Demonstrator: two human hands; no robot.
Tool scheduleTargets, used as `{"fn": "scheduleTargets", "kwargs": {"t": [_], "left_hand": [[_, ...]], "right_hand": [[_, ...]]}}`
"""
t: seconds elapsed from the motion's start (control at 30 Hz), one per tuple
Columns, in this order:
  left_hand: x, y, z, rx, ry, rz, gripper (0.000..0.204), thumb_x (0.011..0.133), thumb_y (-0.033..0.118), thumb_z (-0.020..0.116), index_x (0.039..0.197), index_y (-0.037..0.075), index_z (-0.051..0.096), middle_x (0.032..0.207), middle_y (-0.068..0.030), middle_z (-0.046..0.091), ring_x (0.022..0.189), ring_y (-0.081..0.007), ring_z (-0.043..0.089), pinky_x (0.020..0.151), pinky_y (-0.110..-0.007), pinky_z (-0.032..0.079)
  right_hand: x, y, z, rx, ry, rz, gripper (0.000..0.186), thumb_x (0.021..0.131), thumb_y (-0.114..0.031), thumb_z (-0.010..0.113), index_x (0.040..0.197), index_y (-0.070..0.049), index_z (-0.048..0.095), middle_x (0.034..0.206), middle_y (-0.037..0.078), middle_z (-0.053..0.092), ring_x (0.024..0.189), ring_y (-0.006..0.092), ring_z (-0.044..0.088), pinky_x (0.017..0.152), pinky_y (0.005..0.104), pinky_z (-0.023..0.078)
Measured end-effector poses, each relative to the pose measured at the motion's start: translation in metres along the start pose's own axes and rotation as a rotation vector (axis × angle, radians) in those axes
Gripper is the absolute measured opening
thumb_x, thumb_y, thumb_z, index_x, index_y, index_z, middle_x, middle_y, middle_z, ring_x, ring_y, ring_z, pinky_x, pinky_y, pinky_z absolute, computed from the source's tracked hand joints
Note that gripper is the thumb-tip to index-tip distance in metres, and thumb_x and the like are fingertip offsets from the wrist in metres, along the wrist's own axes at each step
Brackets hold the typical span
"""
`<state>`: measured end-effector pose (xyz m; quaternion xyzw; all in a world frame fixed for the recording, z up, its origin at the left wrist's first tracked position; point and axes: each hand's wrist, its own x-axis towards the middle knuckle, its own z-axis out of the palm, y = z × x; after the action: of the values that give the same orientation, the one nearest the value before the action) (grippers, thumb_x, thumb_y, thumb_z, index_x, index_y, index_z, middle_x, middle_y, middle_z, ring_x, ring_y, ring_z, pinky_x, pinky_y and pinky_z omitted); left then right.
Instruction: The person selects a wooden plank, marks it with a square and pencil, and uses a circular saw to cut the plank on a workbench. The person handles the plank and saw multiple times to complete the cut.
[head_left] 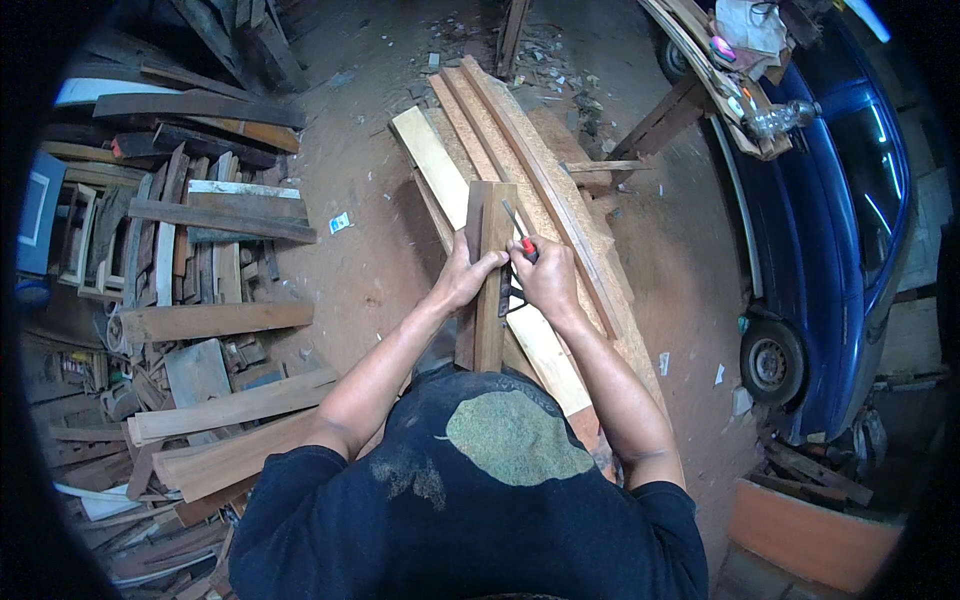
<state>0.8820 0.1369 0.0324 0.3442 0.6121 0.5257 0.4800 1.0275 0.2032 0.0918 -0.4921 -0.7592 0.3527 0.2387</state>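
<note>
So the person's got both hands busy right in front of their chest. The left hand (466, 275) is wrapped around a brown wooden piece (489, 335), thumb across it, most of the fingers out of sight on the far side. The right hand (548, 282) is just beside it, curled tight around a red-handled tool (528, 246). Its thin shaft points away from the body, over the wood, but can't tell if the tip's actually touching. There's also something black (507, 302) just below the right hand, too small to make out.

The wood runs between both hands back toward the dark shirt (430, 540). Past the left hand there's a pale plank (432, 152), and beyond the right hand some long wooden strips (540, 190) lie on a speckled board (600, 255). Messy lumber pile (220, 322) well off to the left hand's side, blue car (850, 330) well off past the right.
</note>
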Motion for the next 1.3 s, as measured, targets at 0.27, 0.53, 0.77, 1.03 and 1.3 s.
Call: {"fn": "scheduleTargets", "kwargs": {"t": [0.27,0.53,0.77,1.03,1.3], "left_hand": [[0.006,-0.022,-0.023,-0.128,-0.040,0.010,0.076,0.083,0.029,0.070,0.139,-0.005,0.031,0.126,-0.0184,0.052,0.117,-0.0240,0.054,0.101,-0.037,0.045],[0.002,-0.017,-0.031,-0.149,0.029,-0.015,0.076,0.083,0.028,0.069,0.141,-0.003,0.031,0.126,-0.0180,0.052,0.115,-0.0244,0.053,0.100,-0.037,0.045],[-0.004,-0.010,-0.040,-0.159,0.081,-0.090,0.077,0.082,0.028,0.069,0.141,-0.004,0.032,0.127,-0.0190,0.051,0.114,-0.0247,0.053,0.100,-0.037,0.044],[-0.009,-0.014,-0.048,-0.129,0.192,-0.087,0.077,0.081,0.033,0.067,0.137,-0.006,0.032,0.124,-0.0213,0.052,0.111,-0.0281,0.055,0.097,-0.040,0.046],[-0.030,-0.018,-0.068,-0.094,0.373,-0.128,0.058,0.085,0.029,0.065,0.130,-0.001,0.044,0.111,-0.0140,0.058,0.101,-0.0232,0.059,0.090,-0.038,0.050]], "right_hand": [[0.007,-0.018,0.009,0.090,-0.047,-0.008,0.023,0.080,-0.013,0.072,0.094,0.005,0.069,0.074,0.019,0.068,0.070,0.0257,0.069,0.064,0.0381,0.053],[0.005,0.011,-0.005,1.052,-0.251,0.358,0.016,0.087,-0.007,0.057,0.102,-0.002,0.058,0.085,0.013,0.067,0.053,0.0134,0.058,0.039,0.0262,0.041],[-0.046,0.022,0.002,0.530,-0.353,0.571,0.025,0.092,-0.029,0.070,0.085,-0.006,0.064,0.060,0.001,0.057,0.049,0.0077,0.052,0.042,0.0238,0.040],[-0.079,0.016,0.044,0.462,-0.252,0.294,0.031,0.088,-0.027,0.078,0.078,0.000,0.067,0.060,0.001,0.059,0.052,0.0063,0.050,0.046,0.0269,0.040],[-0.081,0.014,0.063,0.387,-0.349,0.195,0.028,0.091,-0.024,0.073,0.079,0.000,0.067,0.057,0.001,0.057,0.050,0.0085,0.053,0.045,0.0277,0.042]]}}
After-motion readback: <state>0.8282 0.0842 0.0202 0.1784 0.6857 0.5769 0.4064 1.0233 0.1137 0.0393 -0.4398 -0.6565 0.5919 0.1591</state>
